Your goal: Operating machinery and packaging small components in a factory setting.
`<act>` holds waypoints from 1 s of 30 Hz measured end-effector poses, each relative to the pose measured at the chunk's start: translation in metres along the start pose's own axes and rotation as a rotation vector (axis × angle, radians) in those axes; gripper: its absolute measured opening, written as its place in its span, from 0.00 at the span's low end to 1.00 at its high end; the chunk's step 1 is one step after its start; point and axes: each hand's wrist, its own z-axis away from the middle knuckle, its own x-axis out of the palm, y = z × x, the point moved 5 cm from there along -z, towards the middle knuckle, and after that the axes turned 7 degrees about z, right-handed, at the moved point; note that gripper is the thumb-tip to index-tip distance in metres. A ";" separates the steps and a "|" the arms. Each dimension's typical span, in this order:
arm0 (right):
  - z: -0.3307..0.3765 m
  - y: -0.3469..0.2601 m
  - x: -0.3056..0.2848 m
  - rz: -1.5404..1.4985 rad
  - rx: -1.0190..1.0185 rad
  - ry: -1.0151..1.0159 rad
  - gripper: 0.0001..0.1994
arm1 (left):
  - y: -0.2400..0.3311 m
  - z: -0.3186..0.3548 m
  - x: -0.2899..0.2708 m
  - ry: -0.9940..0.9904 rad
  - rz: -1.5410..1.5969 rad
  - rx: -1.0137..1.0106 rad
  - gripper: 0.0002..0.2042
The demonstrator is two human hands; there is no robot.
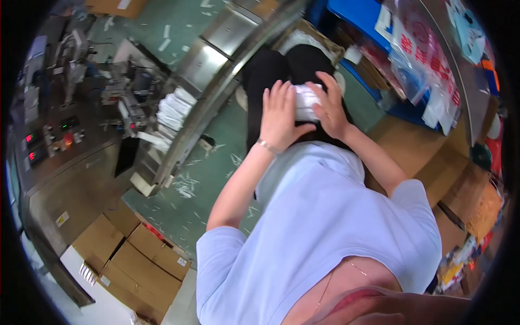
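Observation:
Above my lap, a bundle of small white packets is held between my two hands. My left hand lies along the bundle's left side, its fingers long and nearly straight and its thumb reaching below the bundle. On the other side my right hand curls over the bundle's right edge with bent fingers. Each hand touches the bundle, which sits pressed between them. How the packets are joined is too blurred to tell.
A metal chute runs diagonally left of my legs, by a pile of white packets. Machinery with lit displays stands far left. Cardboard boxes are lower left. Plastic bags and a blue bin are right.

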 end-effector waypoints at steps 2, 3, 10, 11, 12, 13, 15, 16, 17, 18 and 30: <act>0.003 0.005 0.014 -0.373 0.334 -0.040 0.24 | -0.007 -0.011 0.004 -0.178 -0.017 0.034 0.38; 0.001 0.001 0.015 -0.395 0.336 -0.049 0.25 | -0.011 -0.018 0.009 -0.272 0.009 -0.014 0.35; 0.011 -0.016 0.015 -0.161 0.348 -0.032 0.30 | -0.004 -0.025 0.062 -0.394 0.257 0.085 0.21; 0.007 -0.019 0.012 -0.169 0.346 0.007 0.30 | 0.002 -0.025 0.063 -0.329 0.300 0.096 0.21; 0.002 -0.023 0.010 -0.106 0.314 0.021 0.30 | 0.000 -0.022 0.062 -0.338 0.272 0.118 0.21; -0.002 -0.025 0.005 -0.036 0.280 0.027 0.30 | 0.003 -0.025 0.055 -0.250 0.338 0.116 0.21; -0.011 -0.019 -0.001 0.043 0.247 0.049 0.31 | 0.006 -0.029 0.043 -0.070 0.489 0.108 0.22; -0.016 -0.014 -0.002 0.003 0.250 0.026 0.30 | 0.008 -0.029 0.042 -0.073 0.484 0.126 0.22; -0.020 -0.009 -0.003 -0.037 0.250 0.000 0.29 | 0.009 -0.028 0.037 -0.039 0.474 0.150 0.23; -0.024 -0.006 -0.001 -0.081 0.246 -0.028 0.28 | 0.007 -0.027 0.032 -0.004 0.460 0.172 0.24; 0.000 0.023 0.015 -0.383 0.681 0.244 0.05 | -0.046 0.019 0.059 0.333 0.749 -0.350 0.23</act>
